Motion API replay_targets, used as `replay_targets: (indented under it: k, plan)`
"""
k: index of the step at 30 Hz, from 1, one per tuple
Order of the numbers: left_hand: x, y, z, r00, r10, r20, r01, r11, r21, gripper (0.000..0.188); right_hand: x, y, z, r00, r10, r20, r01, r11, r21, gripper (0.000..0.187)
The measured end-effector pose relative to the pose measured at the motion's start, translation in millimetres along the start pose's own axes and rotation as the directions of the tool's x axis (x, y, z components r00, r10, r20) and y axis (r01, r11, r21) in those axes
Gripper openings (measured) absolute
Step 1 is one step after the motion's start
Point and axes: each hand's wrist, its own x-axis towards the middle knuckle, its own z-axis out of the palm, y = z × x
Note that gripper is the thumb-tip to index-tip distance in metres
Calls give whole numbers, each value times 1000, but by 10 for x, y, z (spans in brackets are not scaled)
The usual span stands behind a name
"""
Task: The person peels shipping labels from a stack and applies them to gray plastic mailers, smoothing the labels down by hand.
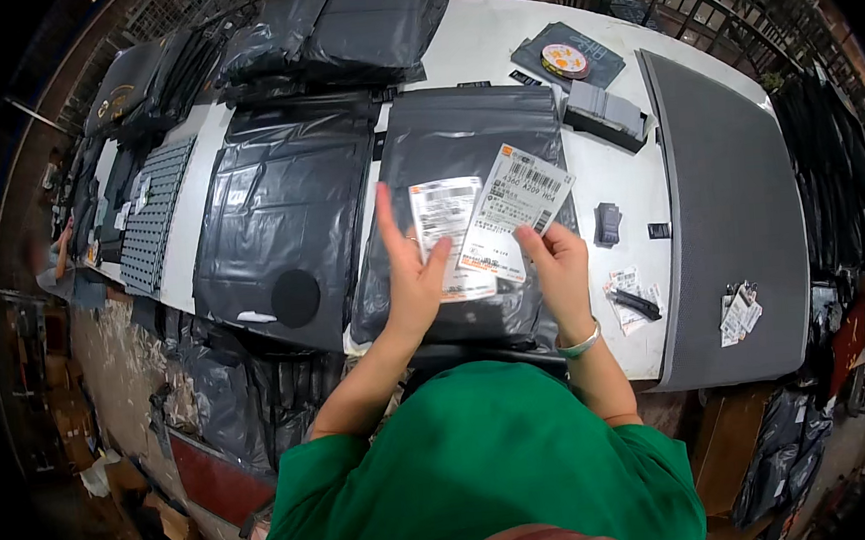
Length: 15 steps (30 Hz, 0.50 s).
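My right hand pinches a white shipping label, tilted, with its thumb on the lower part. Partly overlapped by it is another white label, held under the thumb of my left hand, whose index finger points up and away from the paper. The left hand's other fingers are hidden behind the label. Both labels carry barcodes and small orange marks. Directly beneath my hands lies a stack of flat black plastic bags.
Another black bag stack bears a dark round disc; more bags are piled behind. To the right are a grey box, small black tags, a black cutter on labels, and a grey mat. Another person's arm shows far left.
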Motion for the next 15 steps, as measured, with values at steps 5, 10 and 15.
replay_targets:
  k: [5, 10, 15]
  plan:
    - [-322, -58, -639, 943, -322, 87, 302, 934, 189, 29, -141, -96, 227, 998, -60, 16, 59, 996, 61, 21]
    - [-455, 70, -674, 945, -326, 10, 303, 891, 339, 15, -201, -123, 344, 995, -64, 78, 70, 994, -78, 19]
    - [-525, 14, -711, 975, -224, 12, 212, 935, 283, 13, -127, -62, 399, 994, -14, 112, 27, 993, -119, 28]
